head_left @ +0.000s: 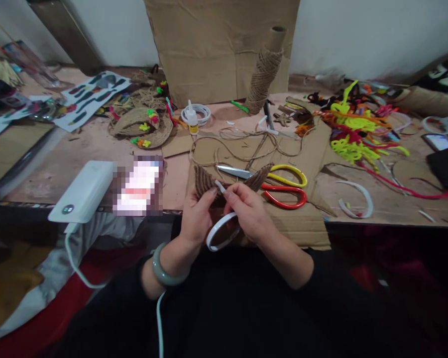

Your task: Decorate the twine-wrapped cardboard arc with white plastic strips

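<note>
1. Black clothing [246, 308] fills the bottom of the frame, nearest the camera, with a pale bangle [165, 271] on the left wrist.
2. Both hands are near each other at the centre of the frame, each in a pinch. The left hand [197, 219] grips a ribbed twine piece [205, 183] by its near edge; the right hand [248, 211] pinches a white band [211, 236].
3. That band curls below the fingers in a loop, and one pale end pokes up between the thumbs, close against the twine piece. The fingers hide the contact, so I cannot tell whether the two are joined.
4. To handle this well, I would pinch close to the band's end, let the loop hang untwisted, and brace the twine piece with the left thumb so its ribs do not spread.
5. Scissors [235, 172] lie just behind the twine piece, right of centre; their blade is best kept clear of the fingertips.
6. Loose cord [209, 161] trails across cardboard [302, 231] on the tabletop [89, 144] and could snag if pulled. A glue bottle [191, 119] stands upright at upper centre.
</note>
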`<state>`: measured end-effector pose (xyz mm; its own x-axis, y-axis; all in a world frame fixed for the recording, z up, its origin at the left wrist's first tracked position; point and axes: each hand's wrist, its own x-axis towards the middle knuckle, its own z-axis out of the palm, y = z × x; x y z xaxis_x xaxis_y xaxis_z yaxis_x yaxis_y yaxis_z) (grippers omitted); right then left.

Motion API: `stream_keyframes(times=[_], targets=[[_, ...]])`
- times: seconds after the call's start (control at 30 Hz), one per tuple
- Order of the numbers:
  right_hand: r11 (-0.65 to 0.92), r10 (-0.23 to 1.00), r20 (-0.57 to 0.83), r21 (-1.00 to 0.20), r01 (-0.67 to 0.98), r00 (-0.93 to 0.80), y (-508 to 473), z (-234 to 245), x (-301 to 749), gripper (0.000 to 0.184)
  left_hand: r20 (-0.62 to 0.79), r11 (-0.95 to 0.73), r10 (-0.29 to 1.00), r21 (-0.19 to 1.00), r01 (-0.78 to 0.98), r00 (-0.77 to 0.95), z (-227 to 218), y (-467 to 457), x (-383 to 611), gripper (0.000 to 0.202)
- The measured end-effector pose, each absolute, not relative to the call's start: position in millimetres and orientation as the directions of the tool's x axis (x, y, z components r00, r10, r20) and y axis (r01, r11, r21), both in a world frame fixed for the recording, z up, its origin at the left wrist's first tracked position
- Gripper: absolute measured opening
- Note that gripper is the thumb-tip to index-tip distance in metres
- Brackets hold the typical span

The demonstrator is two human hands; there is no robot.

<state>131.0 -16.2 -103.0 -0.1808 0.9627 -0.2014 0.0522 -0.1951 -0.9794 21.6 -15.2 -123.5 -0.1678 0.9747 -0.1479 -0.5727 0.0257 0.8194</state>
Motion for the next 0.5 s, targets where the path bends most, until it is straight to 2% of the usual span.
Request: stream_keyframes(times=[0.5], targets=[[-0.157, 0.971, -0.18, -0.977, 0.142, -0.161, -16.3, -104.8, 129.7, 0.023, -0.111, -0.035, 0.966, 0.835, -0.549, -0.232, -127.5, -20.9, 21.5, 0.015]])
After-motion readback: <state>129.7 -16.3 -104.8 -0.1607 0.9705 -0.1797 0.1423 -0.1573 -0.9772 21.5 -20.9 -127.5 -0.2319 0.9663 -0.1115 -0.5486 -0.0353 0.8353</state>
